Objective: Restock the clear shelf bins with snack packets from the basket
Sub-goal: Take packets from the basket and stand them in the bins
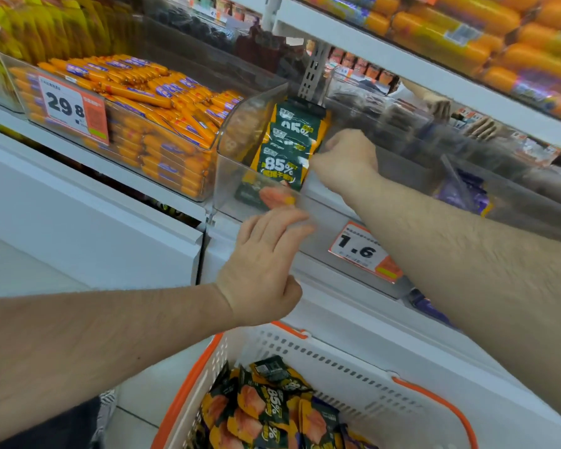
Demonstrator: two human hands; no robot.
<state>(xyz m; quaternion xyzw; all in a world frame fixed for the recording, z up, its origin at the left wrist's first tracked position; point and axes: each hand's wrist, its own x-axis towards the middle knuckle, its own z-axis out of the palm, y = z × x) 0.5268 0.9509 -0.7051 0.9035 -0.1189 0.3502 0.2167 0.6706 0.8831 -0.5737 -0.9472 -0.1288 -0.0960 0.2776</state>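
The person stands close to the white shelf point(88, 163), both bare arms reaching up to a clear bin point(237, 186) whose front lip juts out over the shelf's front edge. The right hand point(347, 160) is inside the bin, fingers curled in toward a row of dark green and orange snack packets point(285, 153) that stand overlapping one another along the bin's left side, each printed with a large "85%"; the fingertips are turned away, so I cannot tell whether they pinch a packet or only press against the stack. The left hand point(266, 264) is lower, its fingers fairly straight and close together, their tips touching the bin's clear front wall from outside, with the thumb tucked below. One more packet point(266, 194) lies flat at the bin's front, just behind that wall. Low down, near the person's body, sits a white basket point(331, 364) with orange handles, its slotted side facing the shelf, and a heap of the same green and orange packets point(263, 413) fills its bottom. To the left on the same shelf, another clear bin point(117, 131) is piled with orange sausage sticks and carries a price card reading 29.8 point(72, 108). A second card (marked 1.6) point(363, 251) hangs at the shelf's front edge beneath the right forearm. The shelf above holds bundles of larger orange sausages point(460, 37).
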